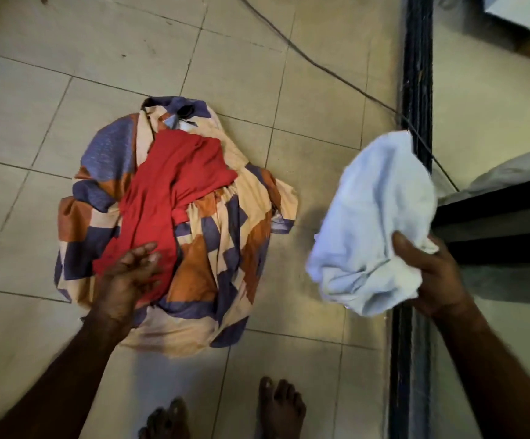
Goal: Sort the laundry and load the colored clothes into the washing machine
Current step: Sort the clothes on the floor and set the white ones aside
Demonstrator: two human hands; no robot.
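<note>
A heap of colored laundry lies on the tiled floor: a patterned cloth [225, 248] in cream, purple and orange, with a red garment [174, 185] draped over it. My left hand [130, 280] hovers over the near end of the red garment, fingers apart and holding nothing. To the right, my right hand [431, 280] grips a crumpled white cloth [374, 223] and holds it up above the floor, next to a dark door frame. No washing machine is recognisable in view.
A dark vertical door frame [415, 90] runs down the right side, with a grey ledge [495, 223] beyond it. A thin cable [320, 68] crosses the floor behind the heap. My bare feet [279, 410] stand at the bottom edge.
</note>
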